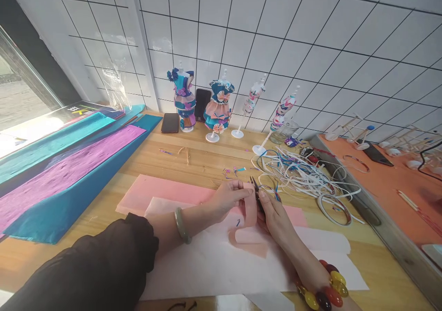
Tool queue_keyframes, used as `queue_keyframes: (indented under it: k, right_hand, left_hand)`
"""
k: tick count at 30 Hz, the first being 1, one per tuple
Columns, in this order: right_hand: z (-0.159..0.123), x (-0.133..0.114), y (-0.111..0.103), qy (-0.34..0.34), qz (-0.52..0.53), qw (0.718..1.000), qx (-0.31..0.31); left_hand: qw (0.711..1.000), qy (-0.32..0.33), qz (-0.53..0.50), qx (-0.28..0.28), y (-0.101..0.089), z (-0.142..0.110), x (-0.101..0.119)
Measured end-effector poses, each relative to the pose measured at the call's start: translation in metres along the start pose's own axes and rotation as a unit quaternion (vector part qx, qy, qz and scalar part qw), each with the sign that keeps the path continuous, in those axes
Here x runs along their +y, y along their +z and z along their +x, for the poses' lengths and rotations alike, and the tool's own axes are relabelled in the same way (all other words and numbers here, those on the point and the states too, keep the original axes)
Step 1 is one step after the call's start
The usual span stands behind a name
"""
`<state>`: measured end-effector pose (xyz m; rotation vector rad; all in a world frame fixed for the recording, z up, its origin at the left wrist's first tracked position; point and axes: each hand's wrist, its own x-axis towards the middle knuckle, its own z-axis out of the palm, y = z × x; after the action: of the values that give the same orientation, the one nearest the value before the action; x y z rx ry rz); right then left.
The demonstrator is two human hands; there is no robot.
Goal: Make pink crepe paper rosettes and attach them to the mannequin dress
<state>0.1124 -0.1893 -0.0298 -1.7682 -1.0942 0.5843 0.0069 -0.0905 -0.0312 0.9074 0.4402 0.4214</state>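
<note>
My left hand [228, 199] pinches the top edge of a strip of pink paper [250, 210] and holds it upright over the wooden table [193, 161]. My right hand [274, 216] is closed around small dark scissors [257, 193], whose blades meet the strip's right edge. Below the hands lie a larger pink sheet [162, 192] and white paper sheets [214, 260]. A green bangle sits on my left wrist and a beaded bracelet of red and yellow stones on my right.
Several small mannequins in paper dresses [217, 106] stand along the tiled wall with two phones [170, 123]. A tangle of white strips and tape rolls [311, 177] lies right of my hands. Folded teal and purple crepe sheets [69, 173] lie at left. An orange table [390, 182] adjoins at right.
</note>
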Motion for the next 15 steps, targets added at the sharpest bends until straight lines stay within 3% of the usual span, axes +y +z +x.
queue_keyframes:
  k: [15]
  right_hand:
    - [0.0006, 0.0035, 0.0025, 0.061, 0.067, 0.996, -0.019]
  left_hand:
    - [1.0, 0.001, 0.0, 0.004, 0.0014, -0.0016, 0.0002]
